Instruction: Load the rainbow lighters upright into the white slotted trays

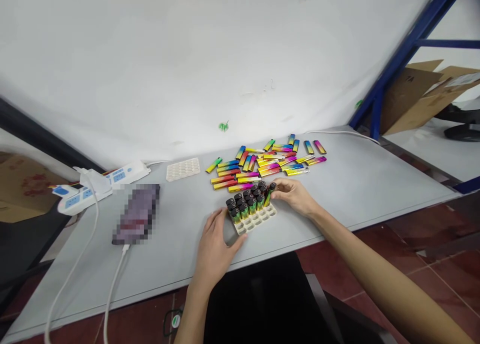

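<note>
A cream tray with rows of cups stands near the table's front edge. Several black-topped lighters with shiny green-yellow bodies stand upright in its back rows; the cups of the front row hold nothing. My left hand curves around the tray's left end, fingers at the side and thumb by the front corner, bracing it. At the right end, my right hand pinches a tilted lighter between thumb and fingers. Its lower end is over or in the tray; I cannot tell which. Behind lies a loose pile of shiny multicoloured lighters or lighter sleeves.
A second cream tray lies flat at the back. To the left are a power strip, a blurred-out dark object and a white cable. Cardboard boxes stand beyond the blue frame at right.
</note>
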Motion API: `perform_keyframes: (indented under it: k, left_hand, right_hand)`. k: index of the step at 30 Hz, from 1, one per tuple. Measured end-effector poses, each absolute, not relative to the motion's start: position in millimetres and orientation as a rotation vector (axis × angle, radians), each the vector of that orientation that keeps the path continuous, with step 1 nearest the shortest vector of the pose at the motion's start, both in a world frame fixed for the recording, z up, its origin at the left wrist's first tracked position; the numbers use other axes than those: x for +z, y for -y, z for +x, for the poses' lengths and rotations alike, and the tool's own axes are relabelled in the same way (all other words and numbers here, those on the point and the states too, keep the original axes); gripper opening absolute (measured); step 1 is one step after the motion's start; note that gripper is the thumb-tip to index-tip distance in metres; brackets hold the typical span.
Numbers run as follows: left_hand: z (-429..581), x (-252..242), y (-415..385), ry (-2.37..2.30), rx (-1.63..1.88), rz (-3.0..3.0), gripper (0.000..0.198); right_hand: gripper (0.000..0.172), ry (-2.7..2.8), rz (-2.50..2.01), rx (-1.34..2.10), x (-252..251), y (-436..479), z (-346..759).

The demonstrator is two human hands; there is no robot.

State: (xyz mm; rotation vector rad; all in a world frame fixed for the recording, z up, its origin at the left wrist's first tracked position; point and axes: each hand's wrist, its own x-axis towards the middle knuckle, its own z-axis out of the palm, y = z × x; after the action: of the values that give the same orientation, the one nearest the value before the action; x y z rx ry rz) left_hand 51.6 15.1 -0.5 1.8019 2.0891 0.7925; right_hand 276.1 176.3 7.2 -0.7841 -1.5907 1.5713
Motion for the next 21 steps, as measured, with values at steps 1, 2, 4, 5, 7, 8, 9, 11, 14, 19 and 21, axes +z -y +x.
perform_keyframes:
  k: [1,2,4,5,7,8,9,11,14,19,21]
  left_hand:
    - [52,-1,-15,-2.088,0.798,1.803,0.070]
    - [51,-1,-15,-2.087,0.804,1.805,0.069]
    - [51,-2,-15,-2.080,0.817,1.813,0.069]
    - [51,-2,-15,-2.075,0.821,1.815,0.068]
    - [50,-3,-15,-2.067,0.824,1.808,0.069]
    - [50,-3,-15,-2.065,0.825,1.801,0.069]
    - [50,-4,-15,-2.065,0.825,1.795,0.070]
    - [51,-3,-14,-2.068,0.816,1.787,0.071]
    - [51,-3,-15,-2.077,0.795,1.783,0.071]
    - [51,-2,-16,-2.075,0.801,1.812,0.069]
    - [50,-2,-16,-2.076,0.808,1.818,0.069]
  right_hand:
    - [0.022,1.595,-0.782,1.559,9,-175,276]
    - [0.021,1.600,-0.779,1.545,9,-175,276]
    - [0.019,1.613,-0.772,1.519,10,-174,276]
    - [0.019,1.621,-0.767,1.510,9,-174,276]
    - [0.019,1.633,-0.777,1.486,6,-175,277]
    - [0.021,1.632,-0.788,1.472,4,-176,277]
    - [0.024,1.625,-0.802,1.458,2,-177,278]
    - [0.033,1.599,-0.828,1.419,-1,-179,279]
    - [0.036,1.592,-0.836,1.345,-3,-180,280]
    - [0.035,1.613,-0.791,1.310,-4,-179,280]
    - [0.036,1.619,-0.775,1.298,-3,-177,279]
